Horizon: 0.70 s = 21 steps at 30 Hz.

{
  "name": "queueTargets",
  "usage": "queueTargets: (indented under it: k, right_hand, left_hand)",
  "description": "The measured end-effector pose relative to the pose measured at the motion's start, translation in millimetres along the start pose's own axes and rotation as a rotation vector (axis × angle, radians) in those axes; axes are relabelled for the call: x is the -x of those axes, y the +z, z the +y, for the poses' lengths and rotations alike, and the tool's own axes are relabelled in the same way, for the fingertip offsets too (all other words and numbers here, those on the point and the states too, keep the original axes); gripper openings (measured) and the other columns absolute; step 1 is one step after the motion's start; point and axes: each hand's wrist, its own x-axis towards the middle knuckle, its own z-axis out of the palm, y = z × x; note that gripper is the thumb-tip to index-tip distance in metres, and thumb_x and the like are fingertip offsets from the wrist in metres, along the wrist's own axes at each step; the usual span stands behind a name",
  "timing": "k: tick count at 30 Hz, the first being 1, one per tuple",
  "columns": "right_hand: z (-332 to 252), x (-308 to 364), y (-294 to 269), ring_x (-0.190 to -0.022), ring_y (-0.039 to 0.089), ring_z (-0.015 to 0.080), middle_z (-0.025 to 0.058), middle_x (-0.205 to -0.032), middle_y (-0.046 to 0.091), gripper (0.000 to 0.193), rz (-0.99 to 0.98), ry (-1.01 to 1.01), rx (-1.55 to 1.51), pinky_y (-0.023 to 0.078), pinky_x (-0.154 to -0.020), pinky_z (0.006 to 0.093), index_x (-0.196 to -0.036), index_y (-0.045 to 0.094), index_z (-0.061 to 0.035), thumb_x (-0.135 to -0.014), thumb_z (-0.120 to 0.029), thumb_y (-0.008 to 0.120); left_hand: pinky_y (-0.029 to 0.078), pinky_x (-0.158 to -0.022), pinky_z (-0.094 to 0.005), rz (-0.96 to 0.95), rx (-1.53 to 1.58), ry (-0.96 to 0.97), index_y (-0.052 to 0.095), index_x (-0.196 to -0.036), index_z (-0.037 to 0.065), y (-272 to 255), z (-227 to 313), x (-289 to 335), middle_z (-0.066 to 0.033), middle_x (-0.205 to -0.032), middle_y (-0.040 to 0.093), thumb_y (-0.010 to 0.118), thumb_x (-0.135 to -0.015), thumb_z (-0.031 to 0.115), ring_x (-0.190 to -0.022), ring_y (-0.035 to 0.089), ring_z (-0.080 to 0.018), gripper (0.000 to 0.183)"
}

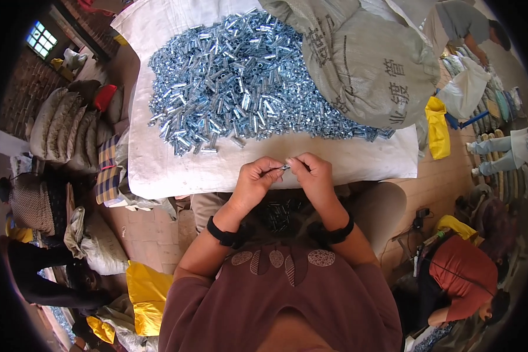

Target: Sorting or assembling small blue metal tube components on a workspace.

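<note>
Nearest the camera, the person's maroon top fills the lower edge, hiding the lap, and both forearms rise from it, each with a black wristband. The left hand (253, 179) and right hand (312, 176) meet just above the lap, fingers pinched narrow on one small metal tube (286, 168) held between them; its exact shape is too small to make out. Below the hands, a dark heap of small parts (278, 214) lies in shadow, hard to tell apart.

Just beyond the hands, the table (176, 176) is covered by a white cloth, and on it lies a broad pile of shiny metal tubes (234, 82). A grey woven sack (369, 64) lies over the pile's right part, hiding what is under it.

Around the table the floor is brick. Filled sacks (64, 126) lean at the left, a yellow bag (437, 129) hangs at the right, and other people at the right rim are cut off by the dark edge.
</note>
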Motion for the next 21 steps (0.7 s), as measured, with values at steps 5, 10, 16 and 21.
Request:
queueTargets:
  k: [5,10,16,21]
  right_hand:
    - [5,0,4,-0.058,0.055,0.0247,0.0126,-0.067,0.058,0.018,-0.041,-0.107,0.130,0.043,-0.054,0.0334,-0.074,0.060,0.0000,-0.083,-0.015,0.065]
    - [7,7,26,-0.065,0.058,0.0345,0.0160,-0.073,0.060,0.020,0.146,-0.254,0.240,0.045,-0.056,0.0405,-0.074,0.060,-0.0029,-0.086,-0.019,0.061]
    - [20,-11,15,-0.066,0.060,0.0326,0.0135,-0.076,0.061,0.017,0.020,-0.241,0.650,0.047,-0.058,0.0408,-0.081,0.062,-0.0041,-0.084,-0.021,0.062]
    - [38,-55,24,-0.074,0.061,0.0265,0.0077,-0.081,0.059,0.019,0.139,-0.337,0.845,0.049,-0.060,0.0369,-0.086,0.064,-0.0081,-0.079,-0.025,0.066]
  left_hand:
    - [0.045,-0.066,-0.0212,0.033,-0.083,0.015,0.061,-0.094,-0.001,2,-9,1,-0.0030,-0.078,0.064,0.058,-0.088,0.001,-0.074,0.057,-0.0071,0.008]
    - [0.048,-0.064,-0.0252,0.171,-0.229,0.087,0.061,-0.090,-0.001,15,-11,-1,-0.0095,-0.075,0.064,0.060,-0.084,0.000,-0.069,0.061,-0.0128,0.006]
    - [0.048,-0.065,-0.0275,-0.005,-0.532,0.095,0.062,-0.091,-0.001,-12,14,-7,-0.0117,-0.077,0.065,0.065,-0.083,0.010,-0.068,0.062,-0.0167,0.014]
    - [0.050,-0.063,-0.0370,0.288,-1.014,0.254,0.063,-0.089,0.001,-31,14,-60,-0.0178,-0.082,0.064,0.067,-0.080,0.019,-0.071,0.063,-0.0321,0.020]
